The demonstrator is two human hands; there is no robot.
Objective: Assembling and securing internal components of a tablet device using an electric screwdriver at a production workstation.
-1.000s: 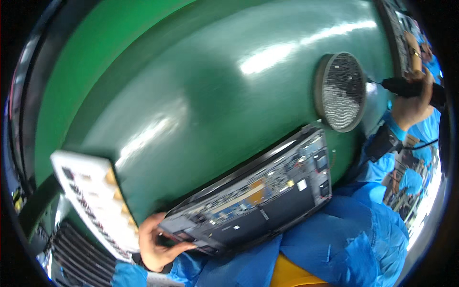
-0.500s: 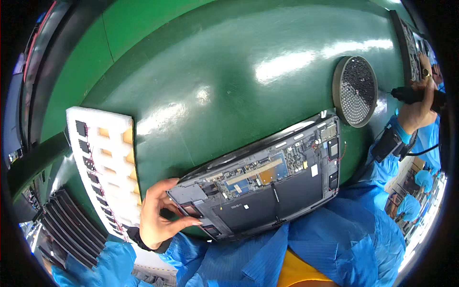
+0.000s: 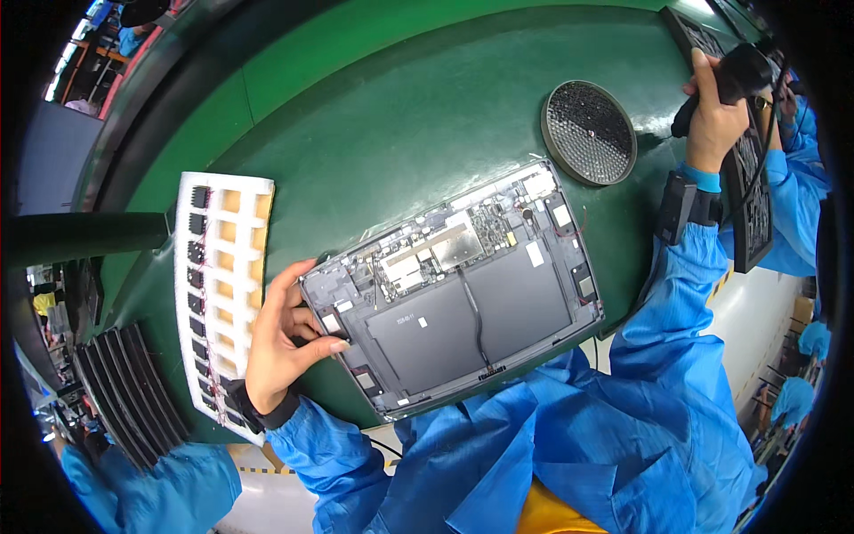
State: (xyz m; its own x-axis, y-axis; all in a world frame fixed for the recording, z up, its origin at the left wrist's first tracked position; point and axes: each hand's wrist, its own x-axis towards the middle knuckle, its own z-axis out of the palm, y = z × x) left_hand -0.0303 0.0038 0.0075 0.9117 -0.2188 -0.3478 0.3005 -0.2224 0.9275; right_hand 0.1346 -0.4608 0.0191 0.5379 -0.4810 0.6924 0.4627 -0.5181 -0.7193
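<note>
While its left edge is clamped in the left hand [image 3: 276,349], opened electronic device [image 3: 445,307], over table [image 3: 418,125] right of that hand; black handheld tool [image 3: 744,75], gripped by right hand [image 3: 714,126]; round dish [image 3: 560,158], left of the latter. Risk: one-sided hold could let device pivot.

The open device [image 3: 454,294], earlier seen tipped and foreshortened, had come to face the camera more squarely. The right hand [image 3: 712,120] had swung the rear of the black tool [image 3: 745,73] toward the far edge of the counter [image 3: 418,116]. At the counter's right end, the black rack [image 3: 754,222] had come further into view.
</note>
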